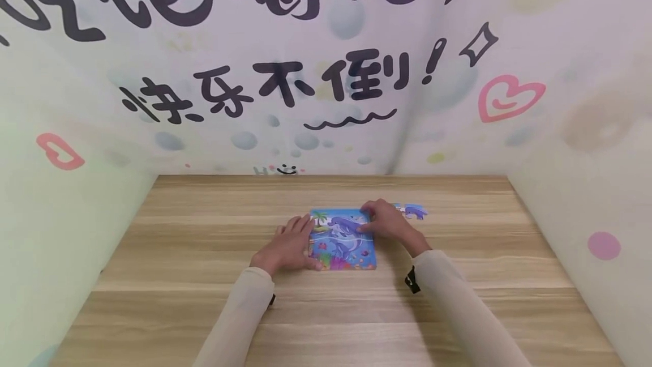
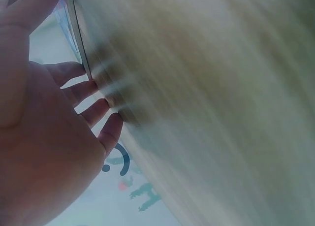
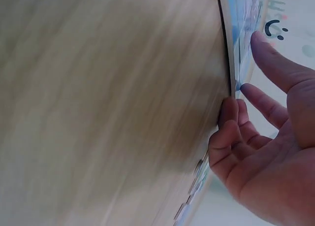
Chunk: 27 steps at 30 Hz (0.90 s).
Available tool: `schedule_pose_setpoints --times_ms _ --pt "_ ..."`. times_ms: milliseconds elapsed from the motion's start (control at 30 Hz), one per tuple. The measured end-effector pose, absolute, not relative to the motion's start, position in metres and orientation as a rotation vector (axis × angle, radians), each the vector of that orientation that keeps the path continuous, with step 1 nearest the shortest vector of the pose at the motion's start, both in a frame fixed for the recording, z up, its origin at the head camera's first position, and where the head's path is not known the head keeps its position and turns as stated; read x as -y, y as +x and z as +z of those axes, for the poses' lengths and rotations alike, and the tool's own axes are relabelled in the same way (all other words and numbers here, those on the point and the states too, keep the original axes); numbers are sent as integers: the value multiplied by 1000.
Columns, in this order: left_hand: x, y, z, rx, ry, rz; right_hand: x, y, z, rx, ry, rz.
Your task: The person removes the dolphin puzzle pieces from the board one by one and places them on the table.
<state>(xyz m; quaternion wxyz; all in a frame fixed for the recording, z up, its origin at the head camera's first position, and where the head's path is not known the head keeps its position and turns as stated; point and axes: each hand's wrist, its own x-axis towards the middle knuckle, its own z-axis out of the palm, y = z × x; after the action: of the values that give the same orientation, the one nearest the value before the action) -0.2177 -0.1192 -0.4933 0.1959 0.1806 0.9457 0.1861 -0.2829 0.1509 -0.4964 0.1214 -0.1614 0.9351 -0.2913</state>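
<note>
A square dolphin jigsaw puzzle [image 1: 342, 242] lies flat on the table, with a palm tree, two dolphins and coral in its picture. My left hand [image 1: 291, 244] rests along its left edge, fingers spread and thumb near the lower left corner. In the left wrist view, the fingertips [image 2: 116, 121] of that hand touch down beside the board's edge. At the upper right side, my right hand [image 1: 388, 221] touches the puzzle. The right wrist view has its thumb extended over the surface, one fingertip on the puzzle and other fingers bent against the edge. Loose puzzle pieces [image 1: 416, 212] lie just beyond the right hand.
The wood-grain table [image 1: 204, 310] runs back to a white wall [image 1: 244, 154] with black lettering and coloured drawings. Side walls stand along its left and right edges. In the right wrist view, several loose pieces [image 3: 193, 186] lie beyond the bent fingers.
</note>
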Motion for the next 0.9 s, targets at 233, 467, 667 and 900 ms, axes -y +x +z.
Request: schedule_pose_setpoints --times_ms 233,467,667,900 --pt "120 -218 -494 -2658 503 529 -141 -282 -494 -2752 -364 -769" --pt "120 -217 -494 -2669 501 503 -134 -283 -496 -2783 -379 -780" --pt "119 -218 -495 -2671 503 503 -132 -285 -498 -2783 -351 -802" --pt "119 -219 -494 -2670 498 498 -137 -288 -499 -2731 -323 -924"
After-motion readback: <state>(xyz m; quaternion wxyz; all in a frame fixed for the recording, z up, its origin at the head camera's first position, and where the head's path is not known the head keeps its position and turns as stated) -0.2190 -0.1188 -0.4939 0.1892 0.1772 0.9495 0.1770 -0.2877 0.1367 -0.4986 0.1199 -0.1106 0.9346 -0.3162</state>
